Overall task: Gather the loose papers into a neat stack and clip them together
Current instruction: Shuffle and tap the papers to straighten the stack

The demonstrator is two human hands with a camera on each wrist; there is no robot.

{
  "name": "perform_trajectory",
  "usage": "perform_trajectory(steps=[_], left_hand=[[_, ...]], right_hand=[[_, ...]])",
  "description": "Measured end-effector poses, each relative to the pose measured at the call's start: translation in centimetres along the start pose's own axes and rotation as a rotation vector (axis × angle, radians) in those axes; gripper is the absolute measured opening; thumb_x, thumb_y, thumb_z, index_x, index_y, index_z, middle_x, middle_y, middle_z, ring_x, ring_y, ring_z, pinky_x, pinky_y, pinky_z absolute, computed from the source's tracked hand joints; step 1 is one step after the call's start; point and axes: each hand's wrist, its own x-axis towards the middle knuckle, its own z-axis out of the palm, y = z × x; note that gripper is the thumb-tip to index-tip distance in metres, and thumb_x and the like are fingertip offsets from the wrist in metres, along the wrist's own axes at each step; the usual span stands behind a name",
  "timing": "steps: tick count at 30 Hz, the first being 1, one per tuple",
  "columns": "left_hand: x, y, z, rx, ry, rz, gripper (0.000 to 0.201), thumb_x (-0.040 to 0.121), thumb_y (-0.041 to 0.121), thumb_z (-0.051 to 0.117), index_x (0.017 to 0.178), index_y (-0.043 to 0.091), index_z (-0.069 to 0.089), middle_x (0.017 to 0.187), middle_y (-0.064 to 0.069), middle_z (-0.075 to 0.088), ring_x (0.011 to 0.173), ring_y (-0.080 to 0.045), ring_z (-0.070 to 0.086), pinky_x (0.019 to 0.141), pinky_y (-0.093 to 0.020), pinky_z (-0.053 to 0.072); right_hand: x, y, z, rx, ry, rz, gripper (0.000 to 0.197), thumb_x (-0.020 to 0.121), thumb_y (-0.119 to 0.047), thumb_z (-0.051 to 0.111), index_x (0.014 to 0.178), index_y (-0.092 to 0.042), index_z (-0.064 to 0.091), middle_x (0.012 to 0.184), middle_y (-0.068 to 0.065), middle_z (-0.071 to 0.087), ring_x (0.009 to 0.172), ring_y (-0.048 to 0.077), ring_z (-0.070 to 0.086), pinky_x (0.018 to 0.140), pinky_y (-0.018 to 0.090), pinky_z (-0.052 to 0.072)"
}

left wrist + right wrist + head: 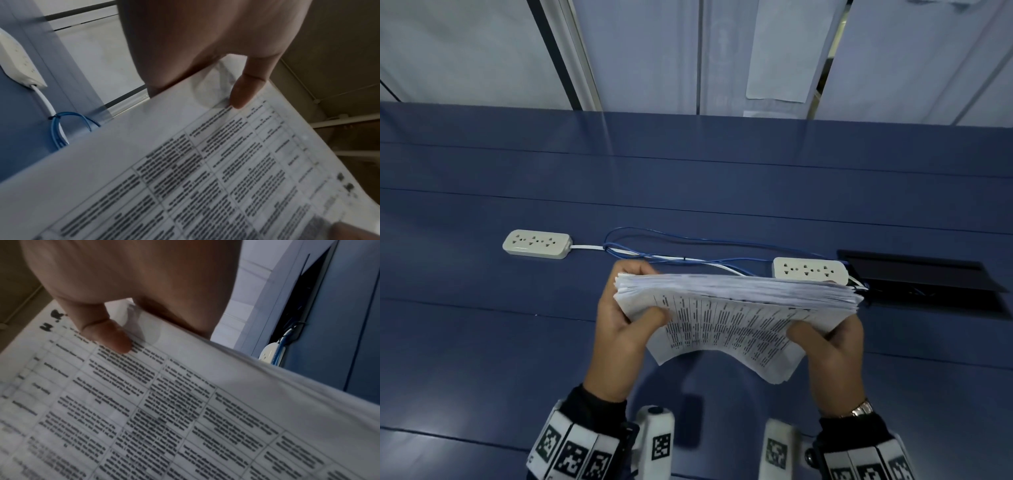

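Note:
A thick stack of printed papers (732,311) is held in the air above the blue table (482,325), its top sheet covered in table text and bowing downward. My left hand (625,308) grips the stack's left end, thumb on top, fingers behind. My right hand (832,339) grips the right end the same way. In the left wrist view my thumb (244,91) presses on the stack of papers (185,178). In the right wrist view my thumb (111,337) presses on the stack of papers (185,402). No clip is in sight.
Two white power strips (536,243) (810,270) lie on the table beyond the papers, joined by white and blue cables (671,253). A black open cable hatch (928,284) sits at the right. A small dark object (690,425) lies on the table below the stack.

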Motion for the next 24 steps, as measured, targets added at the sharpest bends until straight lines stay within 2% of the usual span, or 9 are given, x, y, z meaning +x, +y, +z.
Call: perform_trajectory(steps=[2,4,7,8,12,14,16,20,24], left_hand=[[-0.3,0.4,0.3,-0.012,0.004,-0.010,0.037,0.069,-0.004,0.063,0.101,0.010,0.051,0.083,0.005,0.062,0.079,-0.009,0.060,0.072,-0.019,0.050],[-0.6,1.1,0.6,-0.021,0.026,0.035,0.033,0.077,0.011,0.065,0.107,0.008,0.052,0.091,0.005,0.063,0.087,-0.012,0.060,0.080,-0.023,0.050],[-0.4,2.4,0.9,0.031,0.117,0.061,0.030,0.088,0.038,0.056,0.104,0.012,0.058,0.101,-0.003,0.059,0.097,-0.026,0.056,0.089,-0.043,0.043],[-0.1,2.7,1.0,0.060,0.153,0.058,0.029,0.089,0.041,0.054,0.100,0.014,0.060,0.100,-0.002,0.060,0.097,-0.025,0.055,0.089,-0.044,0.042],[0.3,3.1,1.7,0.127,0.214,0.015,0.008,0.087,0.023,0.060,0.084,0.016,0.061,0.086,0.009,0.062,0.086,-0.010,0.056,0.083,-0.025,0.042],[0.3,3.0,1.6,0.121,0.214,-0.002,0.007,0.086,0.020,0.059,0.083,0.014,0.062,0.085,0.008,0.062,0.086,-0.011,0.056,0.082,-0.026,0.041],[0.2,3.1,1.6,0.098,0.194,0.007,0.014,0.086,0.026,0.060,0.086,0.012,0.062,0.088,0.005,0.063,0.088,-0.015,0.056,0.083,-0.028,0.042],[0.0,3.0,1.5,0.160,0.194,0.038,0.009,0.085,0.018,0.063,0.087,0.009,0.061,0.086,0.007,0.063,0.087,-0.010,0.057,0.084,-0.022,0.042],[0.3,3.0,1.4,0.113,0.207,0.017,0.010,0.087,0.022,0.062,0.079,0.016,0.062,0.085,0.003,0.062,0.086,-0.015,0.056,0.083,-0.030,0.042]], right_hand=[[-0.2,0.2,0.1,-0.007,0.006,0.021,0.026,0.064,0.005,0.056,0.088,0.004,0.064,0.075,0.000,0.071,0.073,0.018,0.068,0.063,0.026,0.054],[-0.4,0.1,0.3,-0.016,0.007,0.017,0.022,0.063,0.006,0.056,0.083,0.000,0.064,0.070,-0.008,0.070,0.070,0.012,0.067,0.062,0.022,0.053],[-0.4,0.0,0.3,-0.001,0.009,0.016,0.022,0.062,0.007,0.055,0.083,0.003,0.061,0.066,-0.012,0.069,0.065,0.007,0.066,0.059,0.019,0.052],[-0.4,0.0,0.3,-0.001,0.010,0.016,0.023,0.062,0.007,0.055,0.084,0.004,0.061,0.066,-0.012,0.069,0.065,0.007,0.066,0.059,0.018,0.052],[-0.4,0.0,0.3,-0.017,0.015,0.016,0.024,0.061,0.006,0.056,0.084,0.006,0.061,0.065,-0.011,0.069,0.064,0.008,0.066,0.060,0.018,0.052],[-0.5,-0.1,0.3,-0.024,0.012,0.017,0.024,0.061,0.006,0.056,0.085,0.007,0.061,0.065,-0.011,0.069,0.064,0.009,0.066,0.060,0.019,0.052],[-0.4,-0.1,0.3,-0.040,0.017,0.020,0.024,0.061,0.005,0.057,0.085,0.008,0.061,0.065,-0.011,0.069,0.064,0.008,0.065,0.060,0.019,0.052],[-0.5,-0.1,0.2,-0.050,0.020,0.019,0.026,0.061,0.004,0.058,0.086,0.005,0.063,0.070,-0.009,0.071,0.069,0.011,0.067,0.062,0.021,0.053],[-0.7,-0.4,0.5,-0.021,0.001,0.014,0.026,0.061,0.007,0.056,0.087,0.005,0.061,0.069,-0.010,0.070,0.067,0.008,0.066,0.062,0.020,0.053]])
